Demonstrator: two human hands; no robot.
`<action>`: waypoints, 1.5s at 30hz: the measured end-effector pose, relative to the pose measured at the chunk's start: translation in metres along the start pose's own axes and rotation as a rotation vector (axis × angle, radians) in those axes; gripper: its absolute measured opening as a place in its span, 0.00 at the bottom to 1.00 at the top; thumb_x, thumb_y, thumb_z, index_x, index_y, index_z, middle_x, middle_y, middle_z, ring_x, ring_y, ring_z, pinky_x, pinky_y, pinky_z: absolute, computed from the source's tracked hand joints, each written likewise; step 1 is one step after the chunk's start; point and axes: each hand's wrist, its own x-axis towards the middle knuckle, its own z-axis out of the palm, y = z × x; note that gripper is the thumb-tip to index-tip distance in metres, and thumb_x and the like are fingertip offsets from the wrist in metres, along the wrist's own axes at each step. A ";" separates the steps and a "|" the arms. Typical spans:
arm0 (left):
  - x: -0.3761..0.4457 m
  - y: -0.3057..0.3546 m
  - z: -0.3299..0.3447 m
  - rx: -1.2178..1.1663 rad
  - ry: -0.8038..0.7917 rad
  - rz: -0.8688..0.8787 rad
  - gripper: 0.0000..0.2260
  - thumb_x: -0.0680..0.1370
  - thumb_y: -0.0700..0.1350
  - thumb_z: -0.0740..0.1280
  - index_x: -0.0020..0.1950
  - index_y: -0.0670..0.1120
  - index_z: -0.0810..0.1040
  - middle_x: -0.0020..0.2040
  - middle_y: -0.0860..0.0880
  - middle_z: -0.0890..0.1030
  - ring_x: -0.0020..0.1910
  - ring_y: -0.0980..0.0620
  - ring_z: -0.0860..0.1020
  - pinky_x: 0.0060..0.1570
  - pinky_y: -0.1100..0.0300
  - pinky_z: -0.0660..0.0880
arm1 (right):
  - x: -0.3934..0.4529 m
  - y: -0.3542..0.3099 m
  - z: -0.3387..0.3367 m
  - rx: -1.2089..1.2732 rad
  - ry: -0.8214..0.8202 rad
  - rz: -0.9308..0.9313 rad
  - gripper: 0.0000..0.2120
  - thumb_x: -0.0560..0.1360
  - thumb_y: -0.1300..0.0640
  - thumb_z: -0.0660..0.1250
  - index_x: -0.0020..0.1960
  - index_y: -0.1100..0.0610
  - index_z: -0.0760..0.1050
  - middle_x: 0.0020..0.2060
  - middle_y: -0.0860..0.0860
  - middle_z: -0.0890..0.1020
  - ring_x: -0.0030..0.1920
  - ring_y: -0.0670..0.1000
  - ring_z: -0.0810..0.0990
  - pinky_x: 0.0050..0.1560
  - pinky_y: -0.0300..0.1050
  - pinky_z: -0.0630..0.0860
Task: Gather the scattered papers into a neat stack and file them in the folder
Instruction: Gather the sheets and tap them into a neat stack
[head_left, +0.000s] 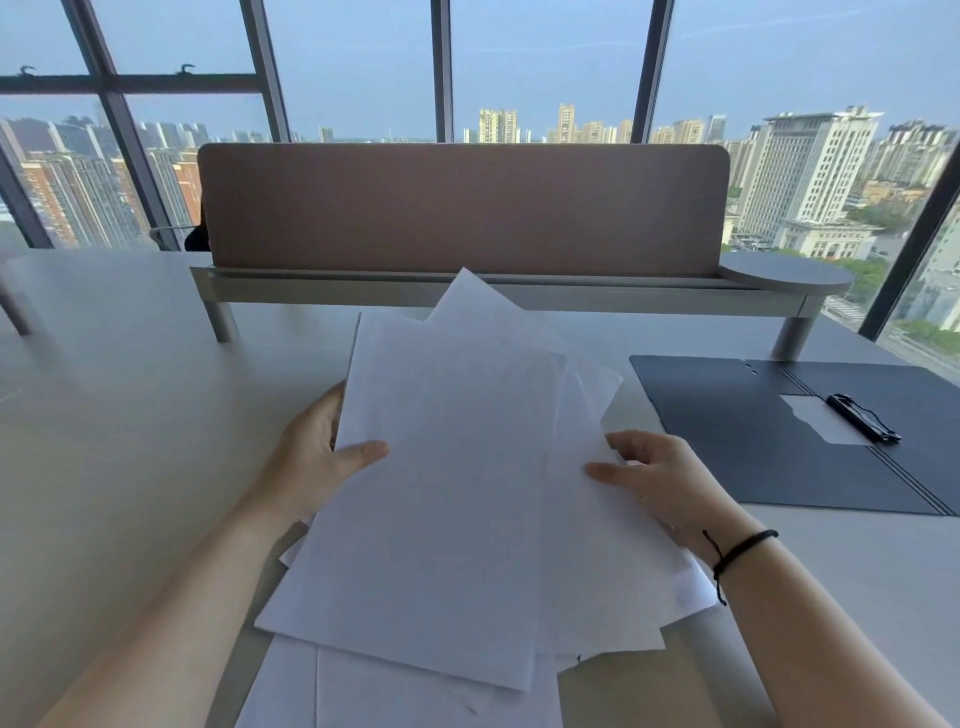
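Several white papers (447, 493) sit fanned and skewed in a loose bundle in front of me, lifted off the table between both hands. My left hand (322, 457) grips the bundle's left edge, thumb on top. My right hand (660, 483) grips the right edge, thumb on the sheets; a black cord circles that wrist. More white sheets (395, 696) lie on the table under the bundle, near the bottom edge of view. A dark blue folder (727, 436) lies open flat to the right, with a black clip (862, 418) near its middle.
The white table (130, 415) stretches left and right. A brown desk divider (462, 208) on a grey raised shelf (363, 293) with round legs stands behind the papers. Tall windows onto a city fill the background.
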 end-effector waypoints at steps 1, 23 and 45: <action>0.001 -0.001 -0.001 -0.029 0.017 -0.006 0.21 0.74 0.34 0.73 0.62 0.53 0.78 0.55 0.55 0.86 0.51 0.56 0.85 0.46 0.61 0.81 | -0.001 0.000 -0.001 -0.103 -0.003 -0.015 0.21 0.63 0.51 0.83 0.50 0.62 0.84 0.45 0.58 0.87 0.40 0.62 0.87 0.47 0.59 0.85; -0.003 0.006 0.014 -0.536 -0.002 -0.167 0.18 0.76 0.39 0.65 0.65 0.39 0.78 0.59 0.39 0.84 0.55 0.42 0.84 0.54 0.49 0.81 | -0.029 -0.030 0.034 0.492 -0.263 -0.161 0.16 0.72 0.56 0.72 0.59 0.55 0.83 0.60 0.57 0.86 0.59 0.56 0.86 0.61 0.57 0.81; -0.005 0.116 0.023 -0.305 0.201 0.250 0.12 0.66 0.56 0.75 0.49 0.63 0.84 0.50 0.54 0.87 0.52 0.51 0.85 0.56 0.46 0.80 | -0.046 -0.139 0.025 0.403 0.130 -0.603 0.35 0.62 0.49 0.85 0.61 0.65 0.75 0.54 0.59 0.86 0.49 0.54 0.88 0.43 0.50 0.84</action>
